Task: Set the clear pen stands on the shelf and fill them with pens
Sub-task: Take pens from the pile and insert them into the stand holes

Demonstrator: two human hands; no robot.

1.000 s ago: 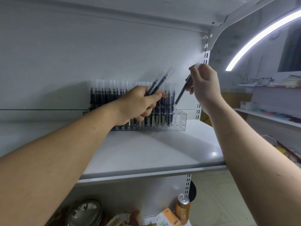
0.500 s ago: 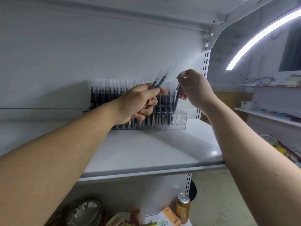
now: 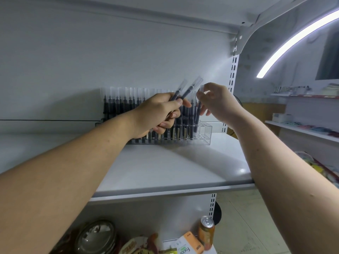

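Clear plastic pen stand (image 3: 203, 133) seated at back of white shelf (image 3: 174, 173), just beyond and below both hands, long axis running left to right. Head view, sole view. Loaded with upright pens (image 3: 119, 107) along nearly the whole length, from well past the left hand to just under the right hand; open holes showing only at the end beneath and outboard of the right hand. Right hand (image 3: 220, 101) held over that end, thumb and forefinger pinching the clear cap of a single pen (image 3: 198, 110), other fingers loosely spread. Pen axis near vertical, cap up, lower end down at stand level beside the last filled rows; seated in a hole or just above one: cannot tell. Left hand (image 3: 156, 114) inboard, close beside the right hand but apart from it, fingers curled round spare pens (image 3: 189, 90), two visible, caps slanting up and toward the right hand. Judged step: lowering the pinched pen straight down its own axis into a hole. Keep axis plumb over the hole. Free holes nearest the right hand, so right hand for placing, left hand for feeding. Risk: slanted entry knocking neighbouring pens.
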